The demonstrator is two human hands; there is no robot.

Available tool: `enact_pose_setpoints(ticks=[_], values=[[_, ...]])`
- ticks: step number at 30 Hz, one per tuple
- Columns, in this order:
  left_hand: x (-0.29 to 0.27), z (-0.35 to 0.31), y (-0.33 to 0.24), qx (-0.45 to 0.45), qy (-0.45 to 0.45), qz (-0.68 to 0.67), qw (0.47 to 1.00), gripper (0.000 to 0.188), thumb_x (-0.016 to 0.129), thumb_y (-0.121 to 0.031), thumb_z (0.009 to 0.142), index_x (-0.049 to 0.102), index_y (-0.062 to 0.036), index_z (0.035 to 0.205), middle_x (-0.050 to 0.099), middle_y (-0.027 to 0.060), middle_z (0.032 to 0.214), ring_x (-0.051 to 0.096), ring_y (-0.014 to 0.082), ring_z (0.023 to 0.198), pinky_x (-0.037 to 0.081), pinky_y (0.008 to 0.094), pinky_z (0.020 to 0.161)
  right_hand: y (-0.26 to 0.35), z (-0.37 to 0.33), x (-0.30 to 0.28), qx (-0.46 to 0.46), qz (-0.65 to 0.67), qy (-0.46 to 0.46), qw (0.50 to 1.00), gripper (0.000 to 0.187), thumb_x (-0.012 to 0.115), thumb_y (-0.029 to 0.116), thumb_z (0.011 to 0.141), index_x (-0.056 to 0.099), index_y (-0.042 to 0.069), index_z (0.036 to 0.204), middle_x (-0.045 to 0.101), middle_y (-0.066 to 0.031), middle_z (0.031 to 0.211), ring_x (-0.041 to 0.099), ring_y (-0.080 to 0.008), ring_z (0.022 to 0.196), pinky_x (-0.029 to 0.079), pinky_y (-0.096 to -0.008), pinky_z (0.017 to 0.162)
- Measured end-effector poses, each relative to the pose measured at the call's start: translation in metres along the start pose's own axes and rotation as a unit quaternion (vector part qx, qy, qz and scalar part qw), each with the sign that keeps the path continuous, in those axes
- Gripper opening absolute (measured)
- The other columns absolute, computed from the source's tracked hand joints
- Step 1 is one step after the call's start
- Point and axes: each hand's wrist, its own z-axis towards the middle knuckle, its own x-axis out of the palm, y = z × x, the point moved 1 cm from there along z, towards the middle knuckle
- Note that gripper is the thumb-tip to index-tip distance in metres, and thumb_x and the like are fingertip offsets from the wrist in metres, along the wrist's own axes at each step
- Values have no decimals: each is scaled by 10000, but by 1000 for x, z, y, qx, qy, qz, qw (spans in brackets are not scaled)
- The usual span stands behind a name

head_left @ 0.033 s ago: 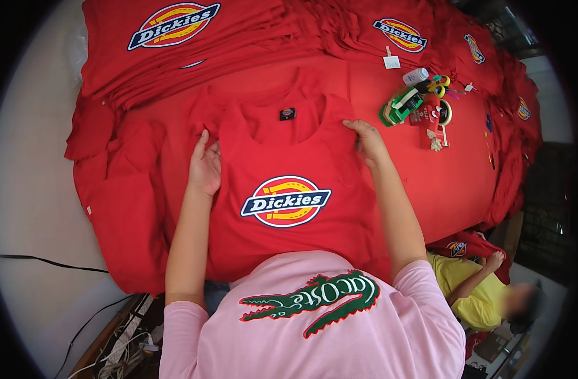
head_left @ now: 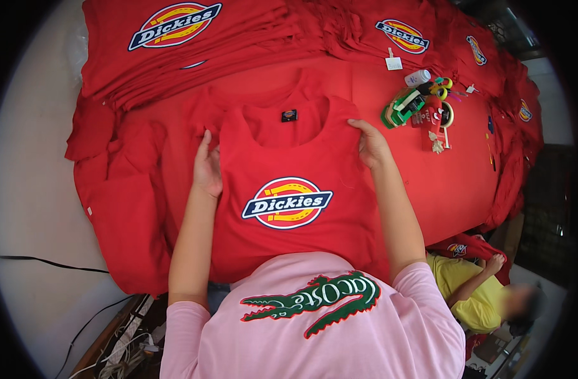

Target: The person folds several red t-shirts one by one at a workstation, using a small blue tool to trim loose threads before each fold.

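A red sleeveless shirt [head_left: 289, 164] lies spread in front of me, its neckline away from me. It bears an oval yellow, white and navy print on the chest and a small black label inside the collar. My left hand [head_left: 208, 169] is closed at its left armhole edge, with some fingertips hidden by the cloth. On the other side, my right hand [head_left: 372, 146] pinches the right shoulder edge, thumb and fingers bent round it. More red cloth [head_left: 238, 95] lies just beyond the collar.
Stacks of red printed shirts [head_left: 251, 50] line the far side of the red-covered table [head_left: 440, 189]. At right stand a green tape dispenser [head_left: 401, 108], scissors [head_left: 441, 85] and a white bottle [head_left: 417, 78]. A person in yellow [head_left: 465, 290] handles red cloth. Cables [head_left: 128, 354] hang at lower left.
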Motion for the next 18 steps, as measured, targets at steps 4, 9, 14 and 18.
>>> enact_pose_setpoints(ticks=[4, 9, 14, 18], values=[[-17, 9, 41, -40, 189, -118, 974, 737, 507, -625, 1029, 547, -18, 1444, 646, 239, 1368, 703, 345, 1143, 616, 499, 932, 7, -21, 27, 131, 263, 102, 950, 249, 647, 232, 1009, 706, 31, 1145, 754, -156, 1160, 715, -256, 1123, 608, -448, 931], [-9, 16, 30, -25, 201, -105, 974, 644, 466, -549, 1074, 566, -21, 1429, 657, 218, 1359, 720, 309, 1090, 621, 475, 887, -5, -16, 25, 184, 286, 290, 895, 351, 600, 265, 1047, 675, -17, 1241, 735, -154, 1237, 710, -251, 1142, 589, -440, 989], [25, -9, -81, 139, 33, 110, 984, 666, 433, -486, 1102, 504, 70, 1461, 586, 178, 1479, 540, 288, 1394, 395, 437, 1203, 94, -13, 37, 44, 36, 72, 996, 365, 600, 240, 1051, 671, -56, 1252, 753, -165, 1174, 734, -237, 1065, 590, -376, 967], [56, -11, -117, 161, 93, 223, 957, 719, 357, -489, 1120, 432, 117, 1500, 517, 219, 1535, 502, 292, 1431, 396, 427, 1204, 135, 9, 42, 25, 21, 80, 996, 377, 636, 282, 1030, 684, -32, 1233, 751, -150, 1185, 730, -237, 1067, 581, -384, 983]])
